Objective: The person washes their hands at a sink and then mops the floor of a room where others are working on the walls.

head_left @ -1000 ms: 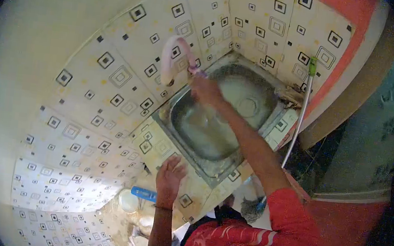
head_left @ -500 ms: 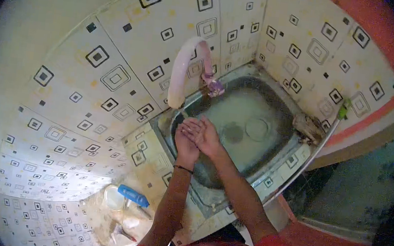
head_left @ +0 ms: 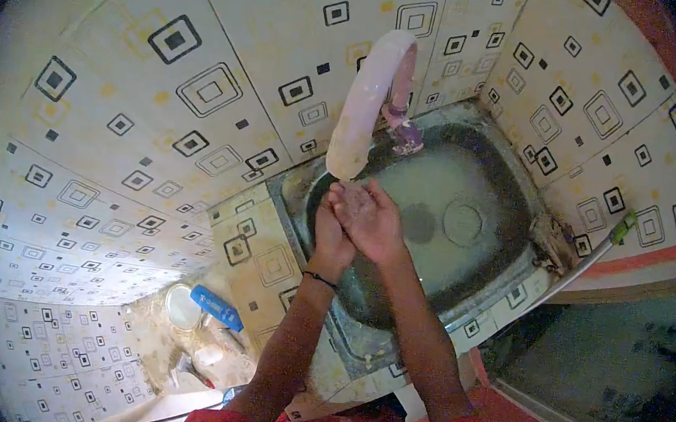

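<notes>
Both hands are cupped together, palms up, beneath the spout of a pale pink faucet. My left hand lies against the outer side of my right hand, its fingers stretched and partly overlapped by the other. Water seems to glisten in the right palm, just under the spout. A purple tap knob sits beside the faucet's base. Below the hands is a metal sink with cloudy water in it. A dark band circles my left wrist.
A brownish crumpled lump rests on the sink's right corner, near a pole with a green end. On the counter at lower left are a blue packet, a round white container and small items. Patterned tiled walls stand behind and left.
The view has shifted, so faucet and sink appear farther right. My hands sit closer under the spout, with the right palm turned more upward.
</notes>
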### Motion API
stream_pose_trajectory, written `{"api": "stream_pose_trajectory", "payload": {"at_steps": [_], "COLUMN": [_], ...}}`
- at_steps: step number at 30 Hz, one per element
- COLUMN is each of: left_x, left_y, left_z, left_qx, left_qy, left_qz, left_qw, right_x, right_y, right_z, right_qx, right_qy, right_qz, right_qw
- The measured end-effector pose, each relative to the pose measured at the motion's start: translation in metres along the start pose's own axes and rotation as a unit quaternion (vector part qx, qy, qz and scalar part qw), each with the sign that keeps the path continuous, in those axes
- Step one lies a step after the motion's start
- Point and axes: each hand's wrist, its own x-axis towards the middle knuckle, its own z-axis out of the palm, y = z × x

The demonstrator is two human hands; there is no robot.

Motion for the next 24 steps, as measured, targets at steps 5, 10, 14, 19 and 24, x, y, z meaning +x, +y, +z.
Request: {"api": "stream_pose_trajectory", "payload": {"at_steps": [5,10,14,19,24], "left_x": [-0.004,-0.017,-0.022,-0.019,-0.015], "left_y": [-0.015,-0.021,-0.024,-0.021,-0.018], "left_z": [0.019,0.035,0.032,0.026,0.023], "left_qx": [0.084,0.145,0.334,0.35,0.054], "left_qy": [0.037,0.079,0.085,0.123,0.078], "left_qz": [0.052,0.08,0.124,0.123,0.055], "left_qw": [0.994,0.983,0.931,0.921,0.994], "right_x": [-0.004,0.001,-0.004,-0.006,-0.009], "right_y": [-0.002,-0.002,0.002,0.001,0.002], "right_z": [0.006,0.003,0.011,0.016,0.02], "right_qx": [-0.103,-0.117,-0.165,-0.216,-0.225], "right_qy": [0.078,0.134,0.158,0.16,0.163], "right_qz": [-0.109,-0.227,-0.249,-0.214,-0.211], "right_qw": [0.986,0.958,0.941,0.939,0.937]}}
